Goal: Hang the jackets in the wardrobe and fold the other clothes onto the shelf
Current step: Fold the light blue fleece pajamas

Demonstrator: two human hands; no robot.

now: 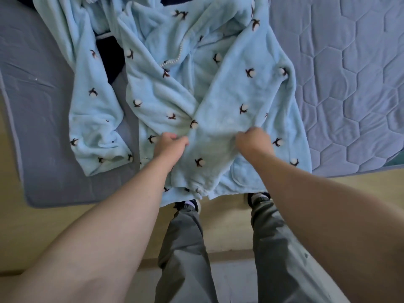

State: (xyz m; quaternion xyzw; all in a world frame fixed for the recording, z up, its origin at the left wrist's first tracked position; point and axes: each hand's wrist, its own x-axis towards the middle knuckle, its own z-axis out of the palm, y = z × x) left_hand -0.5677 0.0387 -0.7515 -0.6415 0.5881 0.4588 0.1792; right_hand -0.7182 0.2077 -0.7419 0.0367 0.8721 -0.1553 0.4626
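A light blue fleece jacket [175, 88] with small dark-and-white cotton motifs and a white zipper lies spread on the bed, its hem hanging over the near edge. One sleeve [96, 119] stretches down the left side. My left hand [169, 145] grips the left front panel near the middle. My right hand [254, 141] grips a fold of the right front panel, which lies crossed over the left one. A dark garment [111, 60] shows from under the jacket at the upper left.
The bed has a blue-grey quilted cover [349, 84] with a hexagon pattern on the right and a smoother blue-grey pad [43, 106] on the left. Below the bed edge are a yellowish bed frame [229, 226], my grey trousers and dark shoes.
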